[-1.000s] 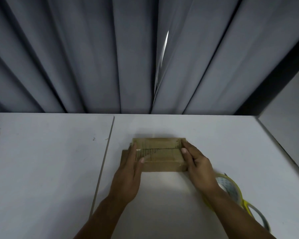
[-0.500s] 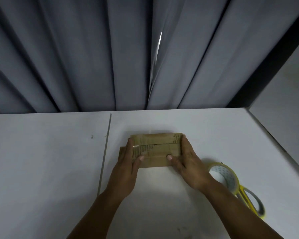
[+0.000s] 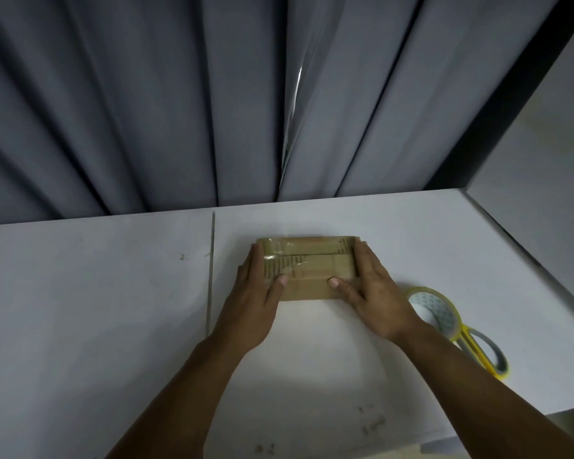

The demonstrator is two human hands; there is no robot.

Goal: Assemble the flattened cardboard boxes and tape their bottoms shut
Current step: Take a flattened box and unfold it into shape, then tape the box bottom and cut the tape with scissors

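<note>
A small brown cardboard box (image 3: pixel 309 263) lies on the white table (image 3: pixel 113 309), its flaps closed and shiny clear tape across the top face. My left hand (image 3: pixel 256 293) lies flat along the box's left end, fingers straight, thumb pressing the near flap. My right hand (image 3: pixel 371 289) lies flat along the right end, thumb also on the near flap. A roll of clear tape (image 3: pixel 434 313) with a yellowish rim sits just right of my right wrist.
Yellow-handled scissors (image 3: pixel 484 352) lie beside the tape roll near the table's right edge. A seam (image 3: pixel 211 276) runs front to back across the table, left of the box. Grey curtains (image 3: pixel 212 111) hang behind the table; a grey wall (image 3: pixel 544 193) stands at right.
My right thumb slid inward along the near flap toward the middle of the box. The view shifted slightly, so the box sits a little higher and more central.
</note>
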